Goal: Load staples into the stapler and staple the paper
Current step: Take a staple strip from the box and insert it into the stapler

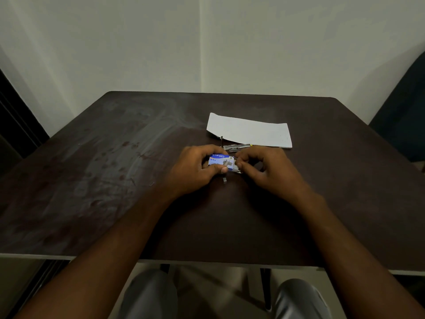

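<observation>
At centre frame I see the staple box (221, 160), a small blue-and-white carton, gripped in the left hand (197, 168): the thumb runs along its near edge and the fingers curl over its far edge, so that hand is clamped on the box. The right hand (268, 168) meets the box at its right end, fingertips pinched together on the pale end where the carton looks open; what exactly sits between those fingertips I cannot tell. Just beyond the hands, toward the upper part of the frame, lies the stapler (234, 146), a metallic unit with a thin part standing upright at its left end; it is close to the knuckles but whether it touches them I cannot tell. Directly behind the stapler lies the paper (249, 130), a white folded sheet lying flat, its near edge just beside the stapler. A small grey metal piece (224, 180) lies on the surface just below the left thumb, and another tiny fragment (151, 184) lies well apart to the left. All of this rests on the table (92, 180), a dark brown top with dull smears across its left half and a pale front edge. Pale walls meet in a corner at upper centre; a dark chair (404, 116) stands at the right edge.
</observation>
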